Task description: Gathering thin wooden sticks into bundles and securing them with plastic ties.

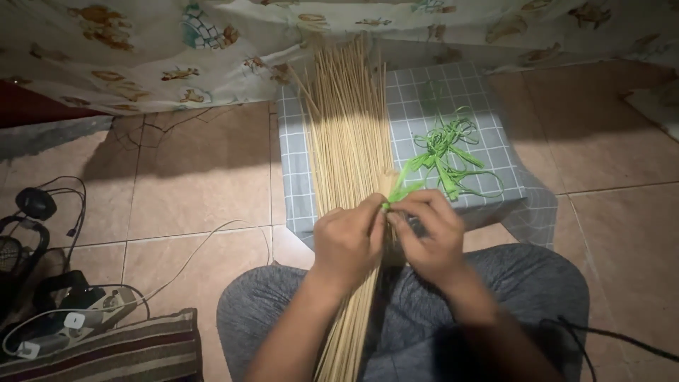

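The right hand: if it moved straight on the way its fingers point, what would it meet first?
The right hand points toward the left hand; it would probably meet those fingertips and the green strip pinched between them, against the stick bundle.

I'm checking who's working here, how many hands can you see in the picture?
2. The left hand grips the bundle of thin sticks; the right hand beside it pinches a green strip. No other hands show.
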